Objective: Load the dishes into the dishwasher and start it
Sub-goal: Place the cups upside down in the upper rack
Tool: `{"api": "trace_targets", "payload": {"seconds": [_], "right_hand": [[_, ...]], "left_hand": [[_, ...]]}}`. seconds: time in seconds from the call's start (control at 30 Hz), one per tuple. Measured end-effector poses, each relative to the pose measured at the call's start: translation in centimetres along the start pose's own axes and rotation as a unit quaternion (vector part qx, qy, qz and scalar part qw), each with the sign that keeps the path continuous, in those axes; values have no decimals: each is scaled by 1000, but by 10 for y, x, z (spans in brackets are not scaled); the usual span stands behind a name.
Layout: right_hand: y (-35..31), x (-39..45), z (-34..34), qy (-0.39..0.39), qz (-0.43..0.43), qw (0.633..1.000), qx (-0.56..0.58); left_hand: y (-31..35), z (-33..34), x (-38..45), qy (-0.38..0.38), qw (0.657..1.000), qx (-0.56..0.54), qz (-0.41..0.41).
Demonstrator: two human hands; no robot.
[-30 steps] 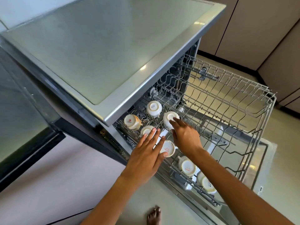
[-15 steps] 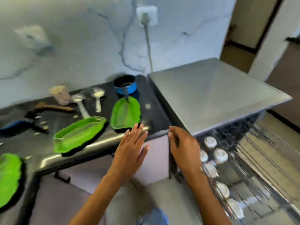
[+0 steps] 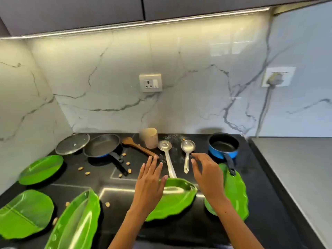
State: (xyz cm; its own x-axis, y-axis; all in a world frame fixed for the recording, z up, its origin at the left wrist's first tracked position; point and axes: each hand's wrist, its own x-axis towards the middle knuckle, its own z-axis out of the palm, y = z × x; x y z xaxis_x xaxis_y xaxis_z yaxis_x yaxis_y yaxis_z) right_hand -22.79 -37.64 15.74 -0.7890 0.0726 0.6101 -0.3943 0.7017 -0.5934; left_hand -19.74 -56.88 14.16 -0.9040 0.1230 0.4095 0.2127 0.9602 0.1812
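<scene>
Both hands empty, fingers relaxed: left hand [image 3: 150,182] above the leaf-shaped green plate [image 3: 177,198], right hand [image 3: 206,174] just beside the short steel ladle [image 3: 187,155] behind that plate.

You're in a home kitchen: black countertop [image 3: 188,230], marble-look backsplash [image 3: 179,108] with a wall socket [image 3: 150,83], cabinets overhead with a light strip [image 3: 143,24], plus a frying pan [image 3: 103,145], blue saucepan [image 3: 223,146] and leaf-shaped green plates [image 3: 41,169] lying around.
</scene>
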Motion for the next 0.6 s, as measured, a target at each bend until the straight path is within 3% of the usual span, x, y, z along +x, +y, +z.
{"api": "trace_targets", "payload": {"seconds": [0.27,0.6], "right_hand": [[2,85,126,-11,16,1000,-20],[22,103,170,-78,15,995,-65]], "left_hand": [[-109,40,126,-75,996,49,-11],[-163,95,218,-149,984,97,-11]]}}
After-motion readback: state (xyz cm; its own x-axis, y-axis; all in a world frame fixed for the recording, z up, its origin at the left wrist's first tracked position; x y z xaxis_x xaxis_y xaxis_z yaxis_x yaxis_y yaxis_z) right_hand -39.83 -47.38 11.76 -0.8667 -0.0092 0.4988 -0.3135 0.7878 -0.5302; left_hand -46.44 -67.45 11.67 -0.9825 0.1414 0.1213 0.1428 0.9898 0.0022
